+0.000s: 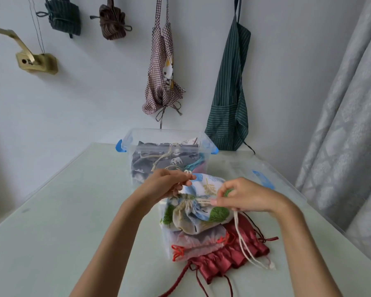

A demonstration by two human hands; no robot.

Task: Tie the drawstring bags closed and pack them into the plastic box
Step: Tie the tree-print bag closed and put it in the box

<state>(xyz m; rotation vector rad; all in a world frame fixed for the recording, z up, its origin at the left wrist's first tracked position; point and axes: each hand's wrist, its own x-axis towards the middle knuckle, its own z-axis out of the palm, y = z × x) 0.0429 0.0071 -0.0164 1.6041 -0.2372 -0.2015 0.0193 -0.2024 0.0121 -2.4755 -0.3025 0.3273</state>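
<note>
White cotton drawstring bag printed with green trees and blue patches (193, 209), centre frame, on top of a pile: pale translucent pouch with red cord (198, 243) beneath, dark red satin bag (231, 258) lowest. Mouth already gathered shut, probably so the cream drawstring cords (202, 200) can be knotted against the puckers. Left hand (165, 185), left of centre, fingers curled, pinching a cord loop above the bag. Right hand (244, 197), right of centre, pinching the cords close to the gathers; loose ends trailing toward lower right. Both forearms rising from the bottom edge, wrists raised. Clear plastic box with blue latches (167, 136) just behind, upper centre, already holding grey printed bags. Pale green table (62, 211) under everything.
</note>
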